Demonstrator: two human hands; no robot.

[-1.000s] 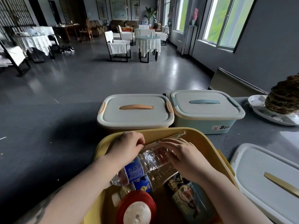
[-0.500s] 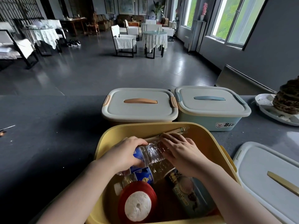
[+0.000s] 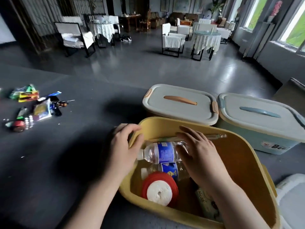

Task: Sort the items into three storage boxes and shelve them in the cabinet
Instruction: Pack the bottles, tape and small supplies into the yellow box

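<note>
Fingers of my left hand (image 3: 125, 149) lie loosely spread over the left rim of the open yellow storage box (image 3: 247, 171), holding nothing. My right hand (image 3: 196, 152) rests with straight fingers on the upper water bottle (image 3: 161, 152), which lies on its side inside the box, above a second bottle (image 3: 170, 171). I see a red ribbon spool (image 3: 159, 190) and a snack packet (image 3: 206, 202) at the near end. Two lidded boxes, one with an orange handle (image 3: 179, 103) and one with a blue handle (image 3: 259, 116), sit just beyond. Unsorted small items (image 3: 33, 106) lie scattered far left on the dark table (image 3: 66, 154).
</note>
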